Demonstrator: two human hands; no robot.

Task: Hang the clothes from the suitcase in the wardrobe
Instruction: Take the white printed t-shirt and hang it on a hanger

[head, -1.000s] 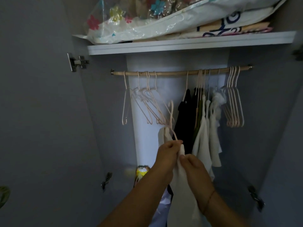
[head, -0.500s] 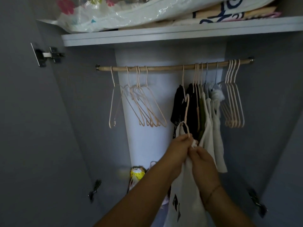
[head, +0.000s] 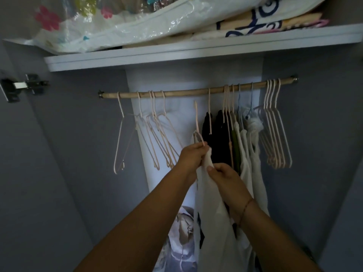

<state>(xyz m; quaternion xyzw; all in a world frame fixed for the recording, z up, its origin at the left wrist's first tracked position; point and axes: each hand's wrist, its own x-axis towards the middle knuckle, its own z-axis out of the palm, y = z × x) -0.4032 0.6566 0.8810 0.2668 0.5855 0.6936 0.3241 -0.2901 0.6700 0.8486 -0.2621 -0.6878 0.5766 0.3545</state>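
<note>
Both hands are up at the centre of the frame, inside the open wardrobe (head: 314,154). The left hand (head: 191,157) has its fingers curled round the shoulder of a pink hanger (head: 197,122) and the top edge of a white garment (head: 214,216). The right hand (head: 225,180), just below and to the right, pinches the same cloth between thumb and curled fingers, with a thin bracelet (head: 246,207) on its wrist. The white garment drops straight down from the two hands toward the bottom edge, a dark print showing low on it. The hanger's hook points up, its tip just under the wooden rail (head: 182,93) and not yet over it. It sits in the gap between a cluster of empty hangers (head: 157,134) on the left and the clothes already hung right of centre. Those are the black tops (head: 216,138), something green among them, then the pale tops (head: 249,160). Further right, near the rail's end, a second bunch of bare hangers (head: 275,126) hangs close together. Above, across the top of the frame, the white shelf (head: 196,51) carries a clear flowered plastic bag (head: 117,24) and folded printed bedding (head: 255,22). At the far left edge a metal door hinge (head: 21,85) shows, and low in the frame, behind the left forearm, lies a heap of pale fabric (head: 184,222).
</note>
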